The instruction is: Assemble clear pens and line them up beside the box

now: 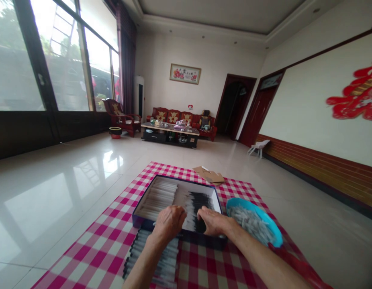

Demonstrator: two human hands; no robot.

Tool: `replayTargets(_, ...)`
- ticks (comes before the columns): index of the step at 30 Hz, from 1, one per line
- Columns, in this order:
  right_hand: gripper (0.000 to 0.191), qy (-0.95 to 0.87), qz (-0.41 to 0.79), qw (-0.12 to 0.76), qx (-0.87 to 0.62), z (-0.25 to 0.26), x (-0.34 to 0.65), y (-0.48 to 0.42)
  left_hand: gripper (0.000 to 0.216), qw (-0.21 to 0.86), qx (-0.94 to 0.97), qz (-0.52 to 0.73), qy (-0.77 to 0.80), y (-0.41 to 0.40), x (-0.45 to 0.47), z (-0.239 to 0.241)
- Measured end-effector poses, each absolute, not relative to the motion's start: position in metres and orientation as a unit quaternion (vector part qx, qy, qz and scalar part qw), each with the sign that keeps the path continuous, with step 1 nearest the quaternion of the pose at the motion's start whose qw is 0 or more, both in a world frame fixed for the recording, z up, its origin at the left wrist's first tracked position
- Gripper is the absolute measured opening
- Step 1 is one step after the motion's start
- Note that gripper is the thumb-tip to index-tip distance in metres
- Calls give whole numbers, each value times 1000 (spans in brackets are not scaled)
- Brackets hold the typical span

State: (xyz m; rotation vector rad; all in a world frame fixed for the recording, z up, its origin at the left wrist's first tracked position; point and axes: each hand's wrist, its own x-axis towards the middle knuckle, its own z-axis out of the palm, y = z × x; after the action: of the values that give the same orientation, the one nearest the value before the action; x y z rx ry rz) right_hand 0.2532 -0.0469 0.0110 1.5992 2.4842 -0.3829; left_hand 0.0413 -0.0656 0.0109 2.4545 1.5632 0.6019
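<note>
My left hand is over the front edge of a shallow dark blue box, its fingers curled together. Whatever it holds, if anything, is hidden. Inside the box, my right hand reaches over a pile of thin black sticks, thumb and fingers apart and touching or just above them. White tubes lie in a row along the box's left side. In front of the box, partly behind my left forearm, is a row of translucent pen-like tubes with dark ends.
A bright blue basin full of small translucent pieces stands right of the box. Flattened brown cardboard lies behind it. A pink-and-white checked cloth covers the table. Farther off are a coffee table and a red sofa.
</note>
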Motion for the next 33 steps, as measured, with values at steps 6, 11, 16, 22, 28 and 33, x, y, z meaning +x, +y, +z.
replayTargets(6, 46, 826, -119, 87, 544, 9, 261, -41, 33, 67, 842, 118, 521, -70, 43, 11)
replayTargets(11, 38, 829, -101, 91, 542, 13, 255, -38, 33, 67, 839, 112, 529, -70, 45, 12)
replayTargets(16, 34, 841, -75, 80, 530, 14, 250, -39, 33, 89, 845, 110, 516, -71, 45, 14)
replayTargets(22, 34, 853, -48, 60, 516, 6, 251, -31, 34, 76, 860, 120, 490, -70, 44, 9)
replayTargets(28, 31, 854, -43, 37, 516, 2, 255, -18, 32, 83, 861, 115, 489, -67, 44, 7)
replayTargets(33, 32, 843, -35, 6, 537, -1, 257, -17, 32, 85, 859, 109, 492, -67, 45, 8)
